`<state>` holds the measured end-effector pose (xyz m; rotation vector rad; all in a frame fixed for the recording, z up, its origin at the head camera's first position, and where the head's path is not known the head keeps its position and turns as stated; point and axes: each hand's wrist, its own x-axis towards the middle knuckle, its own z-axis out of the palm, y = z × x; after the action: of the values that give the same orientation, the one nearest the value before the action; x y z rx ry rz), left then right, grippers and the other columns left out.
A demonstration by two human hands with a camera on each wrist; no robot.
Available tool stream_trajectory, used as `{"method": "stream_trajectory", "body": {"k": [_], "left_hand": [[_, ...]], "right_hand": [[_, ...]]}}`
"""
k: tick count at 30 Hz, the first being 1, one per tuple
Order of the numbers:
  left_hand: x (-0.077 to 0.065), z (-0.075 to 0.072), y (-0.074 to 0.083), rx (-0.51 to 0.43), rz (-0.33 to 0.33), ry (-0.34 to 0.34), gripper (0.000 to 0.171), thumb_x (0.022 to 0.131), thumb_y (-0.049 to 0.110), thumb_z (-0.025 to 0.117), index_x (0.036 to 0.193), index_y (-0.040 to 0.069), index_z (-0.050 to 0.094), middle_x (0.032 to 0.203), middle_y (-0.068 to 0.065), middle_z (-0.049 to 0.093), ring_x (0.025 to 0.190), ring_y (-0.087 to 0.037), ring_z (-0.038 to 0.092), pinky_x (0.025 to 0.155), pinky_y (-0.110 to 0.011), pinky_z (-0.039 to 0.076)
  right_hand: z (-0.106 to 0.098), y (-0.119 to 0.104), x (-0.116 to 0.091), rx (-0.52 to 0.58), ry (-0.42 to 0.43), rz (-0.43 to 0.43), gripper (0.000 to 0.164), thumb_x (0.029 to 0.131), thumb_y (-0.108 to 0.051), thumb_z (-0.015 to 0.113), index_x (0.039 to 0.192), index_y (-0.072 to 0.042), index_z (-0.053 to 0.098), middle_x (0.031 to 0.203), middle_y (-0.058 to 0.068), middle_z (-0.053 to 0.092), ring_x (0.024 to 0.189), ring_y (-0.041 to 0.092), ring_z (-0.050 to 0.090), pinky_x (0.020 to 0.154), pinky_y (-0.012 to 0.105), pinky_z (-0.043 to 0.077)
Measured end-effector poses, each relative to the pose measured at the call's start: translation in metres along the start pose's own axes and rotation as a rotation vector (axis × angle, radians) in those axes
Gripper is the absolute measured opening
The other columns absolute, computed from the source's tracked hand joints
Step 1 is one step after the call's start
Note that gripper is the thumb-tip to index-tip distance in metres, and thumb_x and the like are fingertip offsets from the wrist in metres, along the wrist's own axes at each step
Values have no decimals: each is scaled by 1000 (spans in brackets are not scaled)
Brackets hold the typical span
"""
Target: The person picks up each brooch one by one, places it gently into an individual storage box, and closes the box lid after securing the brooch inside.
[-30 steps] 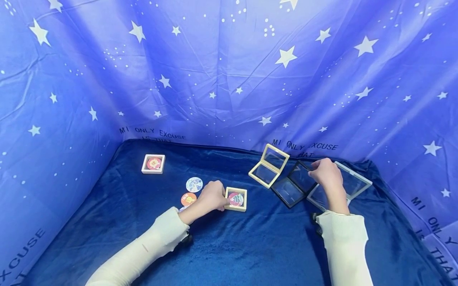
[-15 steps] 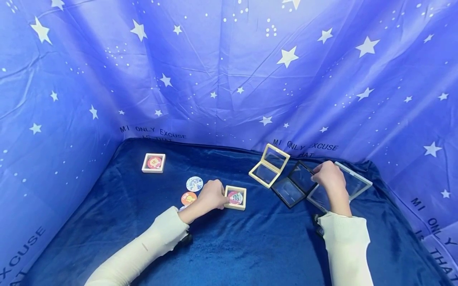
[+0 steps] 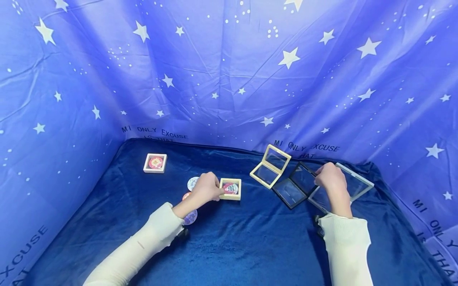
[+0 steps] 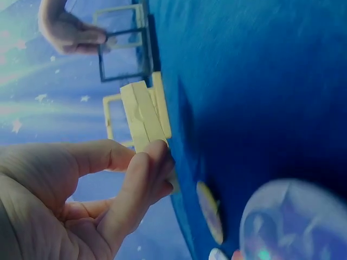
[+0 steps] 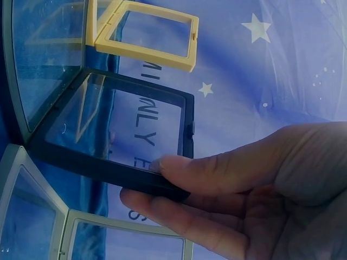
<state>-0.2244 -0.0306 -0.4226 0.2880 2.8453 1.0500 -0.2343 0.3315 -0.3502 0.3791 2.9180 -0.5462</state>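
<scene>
My left hand (image 3: 205, 188) pinches the left edge of a small closed cream display frame (image 3: 230, 189), which has a red, green and white round badge inside. In the left wrist view this frame (image 4: 142, 116) is seen edge-on, held off the cloth between thumb and fingers. My right hand (image 3: 332, 182) pinches a corner of the raised lid of an open black display frame (image 3: 289, 193), its thumb on one face and fingers behind, as the right wrist view shows. Clear film fills the black lid (image 5: 122, 122).
An open yellow frame (image 3: 266, 174) and an open pale grey frame (image 3: 365, 182) flank the black one. A white frame (image 3: 155, 163) with a red badge lies far left. A white-blue badge (image 3: 192, 183), an orange badge (image 3: 185, 196) and a purple badge (image 3: 191, 217) lie around my left hand.
My left hand has lifted the cream frame and shifted it slightly leftward, uncovering more of the purple badge. My right hand has slid a little down and right along the black lid's edge.
</scene>
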Motion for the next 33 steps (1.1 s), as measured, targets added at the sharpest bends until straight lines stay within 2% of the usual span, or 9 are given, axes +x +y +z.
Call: {"method": "stream_trajectory", "body": {"k": [4, 7, 10, 15, 21, 26, 33], "left_hand": [[5, -9, -4, 4, -33, 38, 32, 81, 10, 79, 52, 10, 66, 48, 1, 65, 43, -6, 62, 42, -17, 37], [6, -16, -6, -14, -46, 50, 36, 84, 10, 78, 52, 10, 62, 50, -1, 67, 48, -12, 68, 42, -17, 36], [8, -24, -9, -35, -50, 69, 32, 85, 10, 77, 56, 8, 64, 55, -5, 70, 54, -17, 72, 43, -18, 37], [15, -42, -16, -52, -82, 125, 13, 86, 12, 78, 77, 2, 76, 63, -9, 74, 57, -18, 74, 49, -20, 45], [24, -63, -34, -45, -99, 216, 16, 85, 15, 79, 88, -1, 78, 69, -12, 76, 55, -15, 72, 56, -24, 53], [30, -74, -51, -37, -105, 263, 17, 86, 14, 77, 87, -3, 77, 70, -14, 75, 56, -16, 72, 53, -21, 50], [37, -80, -71, -43, -147, 298, 16, 86, 12, 76, 82, -3, 75, 70, -15, 75, 56, -16, 72, 50, -18, 43]], "right_hand": [[0, 2, 2, -19, -6, -8, 40, 87, 1, 63, 125, 13, 63, 131, 34, 60, 116, 55, 57, 91, 59, 52], [1, 2, 1, -21, -14, -6, 41, 87, 1, 62, 126, 13, 63, 131, 34, 60, 114, 53, 59, 87, 57, 54], [1, 2, 1, -16, -15, -6, 41, 87, 2, 62, 126, 14, 62, 131, 35, 60, 114, 53, 59, 86, 56, 55], [2, 2, 1, -7, -10, -5, 41, 88, 2, 62, 127, 14, 62, 132, 35, 59, 115, 53, 58, 86, 56, 54], [2, 2, 1, 2, -4, -8, 39, 89, 2, 62, 127, 15, 61, 131, 35, 59, 115, 54, 58, 88, 57, 54], [1, 1, -1, -2, 14, -22, 38, 89, 1, 62, 124, 15, 63, 129, 36, 61, 111, 54, 60, 87, 58, 54], [1, -2, -4, 9, 47, -48, 35, 89, 3, 64, 122, 15, 65, 125, 35, 63, 109, 54, 61, 88, 59, 53]]}}
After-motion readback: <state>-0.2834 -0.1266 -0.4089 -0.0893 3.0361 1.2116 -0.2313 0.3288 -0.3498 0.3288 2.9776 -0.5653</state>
